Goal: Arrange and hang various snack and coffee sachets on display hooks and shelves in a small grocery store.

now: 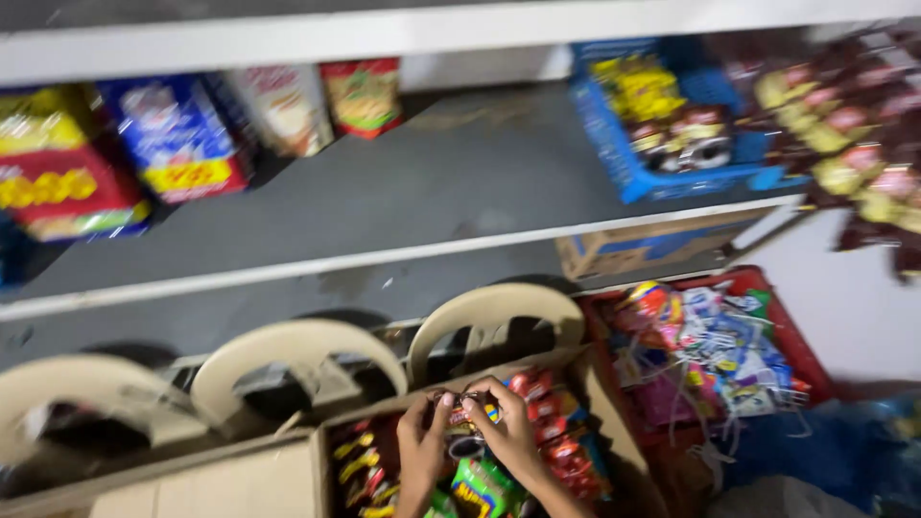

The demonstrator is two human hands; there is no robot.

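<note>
My left hand point(420, 449) and my right hand point(507, 429) meet over an open cardboard box point(288, 475) at the bottom of the view. Together they pinch a small candy packet point(467, 411) between the fingertips. The box is packed with red, yellow and green snack packets point(552, 436). The picture is blurred, so the packet's details cannot be made out.
Grey shelves point(422, 182) hold snack bags point(173, 134) at left and a blue basket point(662, 115) of sweets at right. Strips of sachets point(854, 125) hang far right. A red crate point(710, 355) of packets sits beside the box. Three beige plastic chair backs point(288, 360) stand behind it.
</note>
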